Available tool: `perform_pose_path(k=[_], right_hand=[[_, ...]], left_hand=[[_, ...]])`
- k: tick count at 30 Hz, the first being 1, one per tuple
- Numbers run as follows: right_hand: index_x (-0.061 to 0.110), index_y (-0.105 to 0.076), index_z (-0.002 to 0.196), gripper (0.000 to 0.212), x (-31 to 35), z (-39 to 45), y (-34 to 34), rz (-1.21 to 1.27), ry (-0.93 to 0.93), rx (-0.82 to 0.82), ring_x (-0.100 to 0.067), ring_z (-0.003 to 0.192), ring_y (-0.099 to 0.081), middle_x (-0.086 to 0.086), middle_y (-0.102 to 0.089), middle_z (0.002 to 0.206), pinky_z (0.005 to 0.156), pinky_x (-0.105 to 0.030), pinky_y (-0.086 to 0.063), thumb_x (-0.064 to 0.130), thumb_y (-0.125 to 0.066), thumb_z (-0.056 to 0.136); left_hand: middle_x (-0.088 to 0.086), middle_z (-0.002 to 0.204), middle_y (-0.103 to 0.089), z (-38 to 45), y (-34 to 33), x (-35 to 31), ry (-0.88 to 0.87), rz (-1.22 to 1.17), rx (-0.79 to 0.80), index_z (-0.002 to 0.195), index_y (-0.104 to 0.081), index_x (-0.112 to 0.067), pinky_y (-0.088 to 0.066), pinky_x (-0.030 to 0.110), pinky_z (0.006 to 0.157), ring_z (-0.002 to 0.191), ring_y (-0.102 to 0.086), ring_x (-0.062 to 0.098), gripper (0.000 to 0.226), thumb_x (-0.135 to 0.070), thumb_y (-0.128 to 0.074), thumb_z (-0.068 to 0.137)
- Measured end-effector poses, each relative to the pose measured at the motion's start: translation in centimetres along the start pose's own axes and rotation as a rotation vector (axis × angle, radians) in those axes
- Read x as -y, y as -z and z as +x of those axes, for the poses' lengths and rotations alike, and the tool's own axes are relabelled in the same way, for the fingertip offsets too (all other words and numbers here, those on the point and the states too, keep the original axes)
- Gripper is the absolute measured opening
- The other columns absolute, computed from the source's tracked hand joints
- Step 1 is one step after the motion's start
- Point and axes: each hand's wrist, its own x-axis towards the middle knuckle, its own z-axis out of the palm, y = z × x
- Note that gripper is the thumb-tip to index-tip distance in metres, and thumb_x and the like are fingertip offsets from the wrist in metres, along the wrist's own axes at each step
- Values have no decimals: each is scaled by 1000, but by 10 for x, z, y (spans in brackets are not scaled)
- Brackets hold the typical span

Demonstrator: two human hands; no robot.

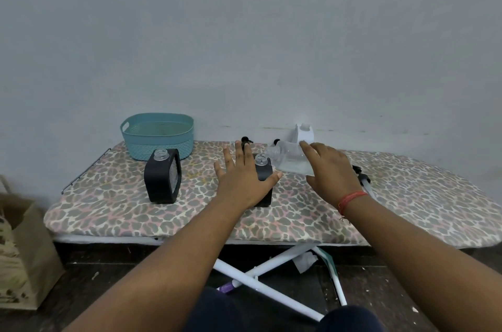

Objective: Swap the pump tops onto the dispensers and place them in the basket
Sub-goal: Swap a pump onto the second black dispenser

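Two black-sleeved glass dispensers stand without pumps on the ironing board (407, 195): one at the left (162, 178), one in the middle (263, 174). My left hand (241, 179) hovers spread in front of the middle one, holding nothing. My right hand (332, 171) grips a clear bottle (289, 159) tilted on its side, its open neck pointing at the middle dispenser's mouth. Black pump tops lie behind: one (245, 140) past my left fingers, one (277, 141) beside the clear bottle, another with a tube (362, 179) at my right wrist. The teal basket (157, 136) stands empty at the back left.
A white dispenser sleeve (304, 133) stands against the wall behind the clear bottle. A paper bag (24, 250) sits on the floor at the left. The board's white crossed legs (271, 272) show below its front edge.
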Motion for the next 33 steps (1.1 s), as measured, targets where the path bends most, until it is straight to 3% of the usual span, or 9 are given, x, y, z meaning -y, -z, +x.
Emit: perform_pose_path(k=[33], right_hand=[[24,-32,146,85,-11,18,24,-196,102,76,-33,124,-54,-10,-53,138,104,-53,-42,26,-79,76]], left_hand=[[14,168,21,-2,2,-5,8,89,13,160,16,-16,4,67,121,153,21,41,111,-87,-28,87]])
